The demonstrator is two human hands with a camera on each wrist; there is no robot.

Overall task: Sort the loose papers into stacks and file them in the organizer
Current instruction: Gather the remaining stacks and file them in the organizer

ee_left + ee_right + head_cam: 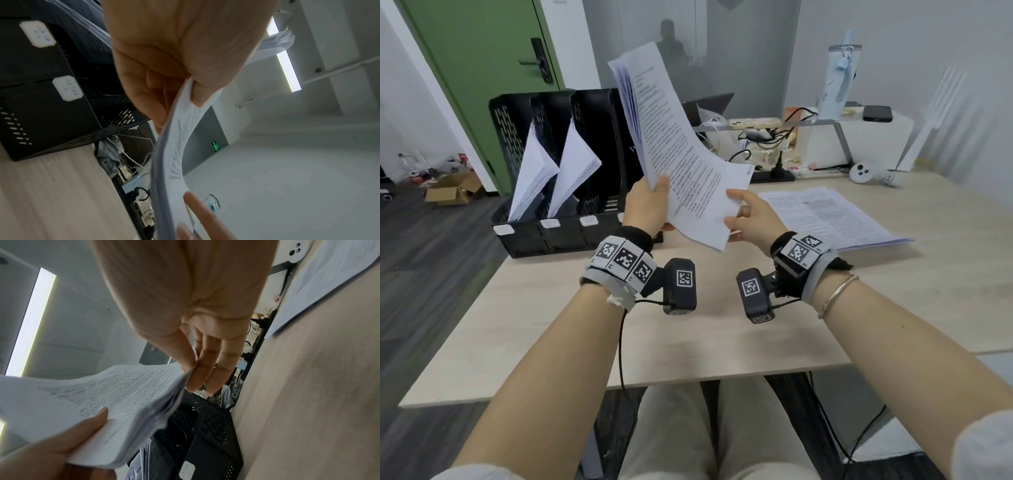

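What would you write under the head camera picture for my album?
Sorting time: the left hand and right hand hold printed papers over the desk, near the black organizer.

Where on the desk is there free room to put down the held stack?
Bare desk between the organizer and the near edge should take the held stack. Loose papers cover the right; cables and a bottle crowd the back.
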